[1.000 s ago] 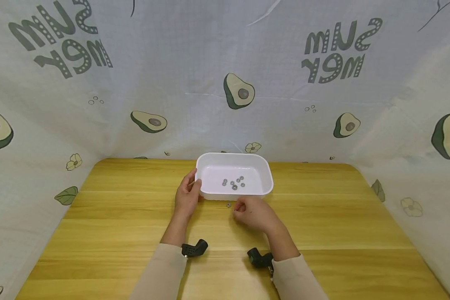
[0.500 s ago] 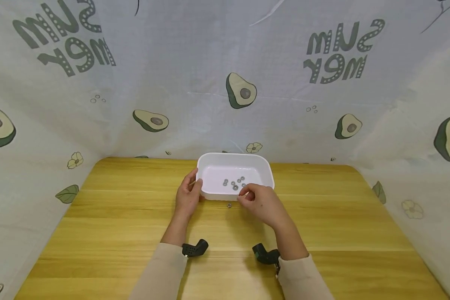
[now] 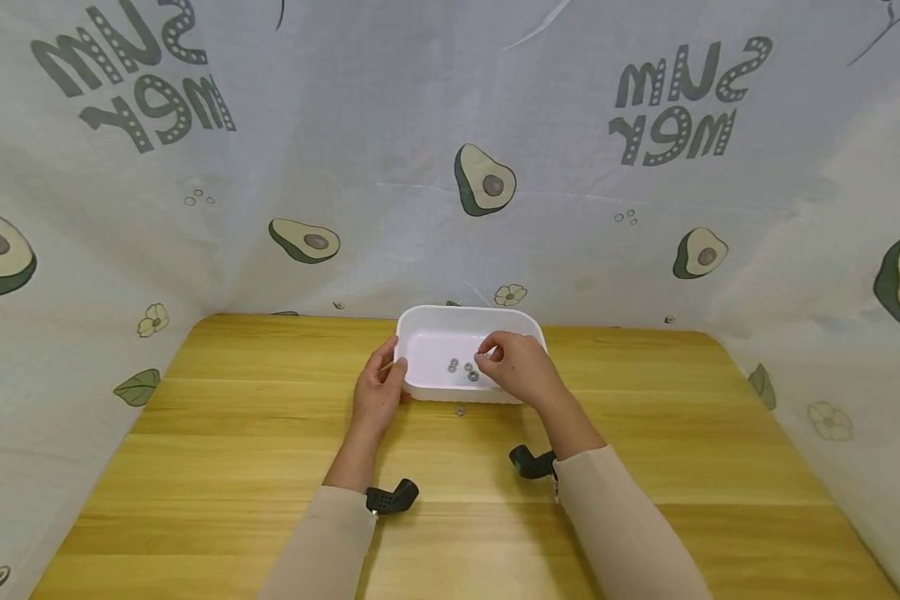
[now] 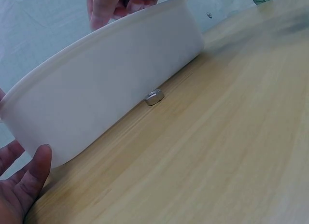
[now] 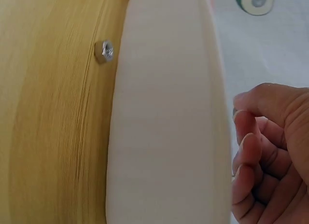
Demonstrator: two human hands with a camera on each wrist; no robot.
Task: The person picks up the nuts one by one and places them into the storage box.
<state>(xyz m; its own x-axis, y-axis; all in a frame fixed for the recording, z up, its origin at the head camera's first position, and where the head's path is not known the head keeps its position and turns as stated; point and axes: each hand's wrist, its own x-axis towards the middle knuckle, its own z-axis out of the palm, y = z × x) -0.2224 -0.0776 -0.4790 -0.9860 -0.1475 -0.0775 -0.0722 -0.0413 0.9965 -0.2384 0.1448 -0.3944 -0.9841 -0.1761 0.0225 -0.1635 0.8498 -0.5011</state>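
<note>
A white plastic tray [image 3: 438,394] stands on the wooden table, with several small metal nuts [image 3: 473,376] on its floor. My left hand [image 3: 377,398] holds the tray's left end, its thumb [image 4: 41,163] low against the front wall and its fingers around the corner. Over the right part of the tray, my right hand [image 3: 525,368] pinches a nut between thumb and index finger; only a sliver of that nut [image 5: 235,111] shows in the right wrist view. The right hand covers some of the nuts inside. One loose nut [image 3: 461,411] lies on the table just before the front wall.
The wooden table [image 3: 255,467] reaches to a hanging cloth [image 3: 390,167] printed with avocados, close behind the tray. Black wrist cameras sit on the left wrist [image 3: 392,497] and the right wrist [image 3: 532,462].
From the table in front of the tray, my right hand has risen and moved forward over the rim to above the tray's inside. The left hand has kept its hold on the tray.
</note>
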